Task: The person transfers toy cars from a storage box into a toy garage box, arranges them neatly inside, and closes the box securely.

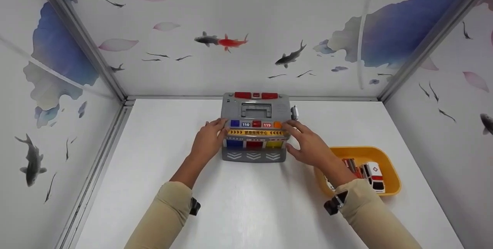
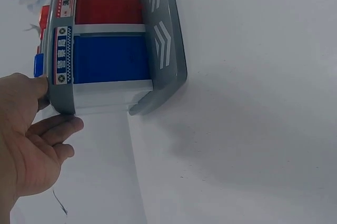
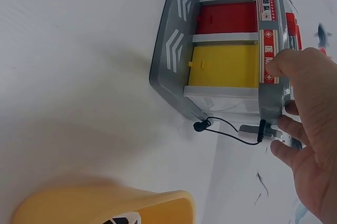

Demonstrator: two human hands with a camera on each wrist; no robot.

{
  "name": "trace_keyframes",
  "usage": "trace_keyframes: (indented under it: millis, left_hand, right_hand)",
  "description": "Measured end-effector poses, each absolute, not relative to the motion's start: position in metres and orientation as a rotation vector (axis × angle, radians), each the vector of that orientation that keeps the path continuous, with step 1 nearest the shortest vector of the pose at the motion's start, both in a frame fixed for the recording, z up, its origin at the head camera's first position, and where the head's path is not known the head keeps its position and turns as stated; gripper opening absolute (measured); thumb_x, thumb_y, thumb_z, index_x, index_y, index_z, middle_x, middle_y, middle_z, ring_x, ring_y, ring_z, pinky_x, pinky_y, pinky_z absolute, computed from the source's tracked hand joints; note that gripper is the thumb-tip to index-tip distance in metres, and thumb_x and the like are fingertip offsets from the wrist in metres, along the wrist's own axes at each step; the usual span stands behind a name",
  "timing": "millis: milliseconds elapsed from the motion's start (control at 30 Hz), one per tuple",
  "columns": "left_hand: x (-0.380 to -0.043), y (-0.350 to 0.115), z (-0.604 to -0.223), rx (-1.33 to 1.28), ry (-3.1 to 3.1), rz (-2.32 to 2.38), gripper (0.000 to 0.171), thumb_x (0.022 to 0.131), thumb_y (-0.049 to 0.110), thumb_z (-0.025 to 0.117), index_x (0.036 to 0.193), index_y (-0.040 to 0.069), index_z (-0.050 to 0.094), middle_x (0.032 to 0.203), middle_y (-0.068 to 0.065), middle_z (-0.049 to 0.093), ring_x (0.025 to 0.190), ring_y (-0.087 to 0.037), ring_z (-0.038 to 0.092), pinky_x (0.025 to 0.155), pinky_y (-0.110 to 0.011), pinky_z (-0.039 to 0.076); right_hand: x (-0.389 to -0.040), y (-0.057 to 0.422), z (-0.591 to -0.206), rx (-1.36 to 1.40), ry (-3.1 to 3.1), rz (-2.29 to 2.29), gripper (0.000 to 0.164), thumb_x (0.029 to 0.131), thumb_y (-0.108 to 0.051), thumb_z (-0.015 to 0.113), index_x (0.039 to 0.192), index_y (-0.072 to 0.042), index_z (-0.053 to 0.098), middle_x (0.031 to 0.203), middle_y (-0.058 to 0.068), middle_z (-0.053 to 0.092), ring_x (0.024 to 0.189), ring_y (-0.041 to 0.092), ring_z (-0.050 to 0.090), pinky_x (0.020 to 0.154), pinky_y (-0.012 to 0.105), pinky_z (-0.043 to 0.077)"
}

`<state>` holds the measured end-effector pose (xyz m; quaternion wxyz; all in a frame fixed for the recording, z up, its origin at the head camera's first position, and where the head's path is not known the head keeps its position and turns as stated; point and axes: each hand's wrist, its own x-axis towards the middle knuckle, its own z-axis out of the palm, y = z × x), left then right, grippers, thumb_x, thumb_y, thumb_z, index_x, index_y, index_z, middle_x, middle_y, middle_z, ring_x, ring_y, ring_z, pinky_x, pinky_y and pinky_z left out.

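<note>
A grey toy garage (image 1: 255, 156) stands at the back of the white table. Its front has a blue door (image 2: 111, 58), a red door (image 3: 226, 18) and a yellow door (image 3: 224, 66), all down. My left hand (image 1: 208, 138) holds the left upper edge, thumb on top and other fingers at the side. My right hand (image 1: 311, 147) grips the opposite edge; in the right wrist view its thumb presses the front strip above the yellow door. Keys (image 3: 255, 131) on a black cord hang at that side, close to the fingers.
A yellow bin (image 1: 391, 164) holding several toy vehicles, among them a white ambulance (image 1: 374, 176), stands on the right, partly behind my right forearm. White printed panels (image 1: 254, 76) enclose the table (image 1: 246, 210) at the back and both sides.
</note>
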<state>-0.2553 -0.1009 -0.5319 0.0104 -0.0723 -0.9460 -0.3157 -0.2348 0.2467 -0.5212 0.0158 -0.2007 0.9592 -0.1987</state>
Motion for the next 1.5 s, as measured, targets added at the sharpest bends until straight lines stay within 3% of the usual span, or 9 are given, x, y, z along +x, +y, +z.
trace_keyframes:
  millis: [400,767,1000,1200,1367,1500]
  left_hand:
    - [-0.257,-0.101,-0.534,-0.219,-2.969,-0.974,0.052,0.117,0.04,0.056,0.162,0.013,0.058,0.165,-0.016,0.058,0.156,-0.036,0.055,0.138,-0.049,0.031]
    - [-0.256,-0.099,-0.533,-0.235,-2.972,-0.927,0.051,0.117,0.038,0.056,0.161,0.012,0.058,0.164,-0.018,0.059,0.154,-0.037,0.057,0.137,-0.05,0.034]
    - [-0.257,-0.099,-0.532,-0.217,-2.982,-0.937,0.051,0.118,0.037,0.056,0.162,0.013,0.057,0.165,-0.016,0.059,0.154,-0.036,0.056,0.138,-0.05,0.033]
    - [-0.257,-0.098,-0.532,-0.2,-3.006,-0.972,0.052,0.118,0.039,0.056,0.164,0.015,0.054,0.167,-0.014,0.057,0.157,-0.034,0.054,0.139,-0.048,0.029]
    - [-0.257,-0.099,-0.531,-0.197,-2.984,-0.977,0.052,0.117,0.039,0.056,0.162,0.013,0.057,0.165,-0.016,0.058,0.155,-0.037,0.056,0.139,-0.049,0.031]
    - [-0.257,-0.099,-0.532,-0.195,-2.98,-0.978,0.052,0.117,0.04,0.056,0.162,0.013,0.057,0.165,-0.015,0.058,0.155,-0.036,0.056,0.139,-0.049,0.032]
  right_hand:
    - [-0.234,0.247,-0.518,-0.654,2.986,-0.588,0.077,0.103,-0.023,0.079,0.171,-0.025,0.043,0.174,0.011,0.044,0.152,0.043,0.056,0.123,0.061,0.051]
    - [-0.231,0.249,-0.52,-0.639,2.994,-0.523,0.085,0.1,-0.02,0.081,0.173,-0.03,0.039,0.176,0.01,0.041,0.153,0.048,0.052,0.127,0.067,0.045]
    - [-0.227,0.256,-0.515,-0.641,2.952,-0.447,0.097,0.097,-0.032,0.086,0.176,-0.031,0.03,0.181,0.011,0.034,0.159,0.047,0.045,0.129,0.077,0.034]
    - [-0.214,0.282,-0.508,-0.607,2.979,-0.324,0.092,0.095,-0.039,0.087,0.172,-0.028,0.04,0.18,0.009,0.037,0.163,0.043,0.04,0.126,0.089,0.021]
    - [-0.198,0.314,-0.504,-0.518,2.99,-0.285,0.084,0.094,-0.032,0.087,0.168,-0.023,0.048,0.176,0.012,0.042,0.162,0.045,0.04,0.123,0.095,0.006]
    - [-0.185,0.341,-0.507,-0.498,3.021,-0.271,0.079,0.093,-0.026,0.087,0.164,-0.02,0.053,0.173,0.016,0.046,0.157,0.048,0.045,0.119,0.098,0.008]
